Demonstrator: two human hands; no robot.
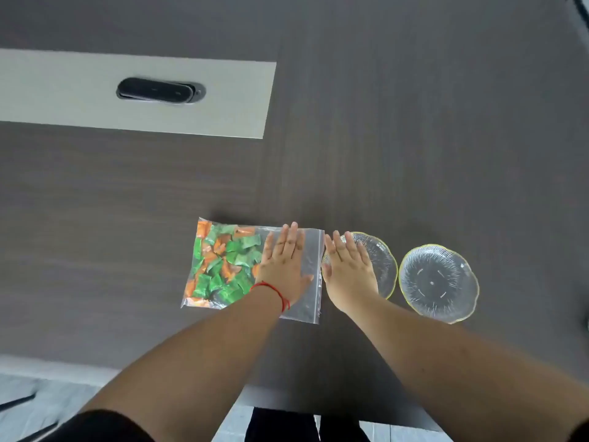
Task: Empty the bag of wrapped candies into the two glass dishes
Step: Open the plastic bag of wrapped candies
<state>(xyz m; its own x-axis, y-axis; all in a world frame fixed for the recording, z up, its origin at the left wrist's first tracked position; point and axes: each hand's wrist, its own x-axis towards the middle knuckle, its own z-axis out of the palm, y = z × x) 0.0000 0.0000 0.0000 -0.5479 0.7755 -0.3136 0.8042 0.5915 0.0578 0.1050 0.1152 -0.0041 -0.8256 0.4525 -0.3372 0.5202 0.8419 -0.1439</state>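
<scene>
The clear plastic bag (310, 275) lies flat on the table, and the green and orange wrapped candies (223, 263) are all in its left part. Just right of it stand two empty glass dishes with yellow rims, the near dish (384, 253) beside the far dish (438, 283).
</scene>
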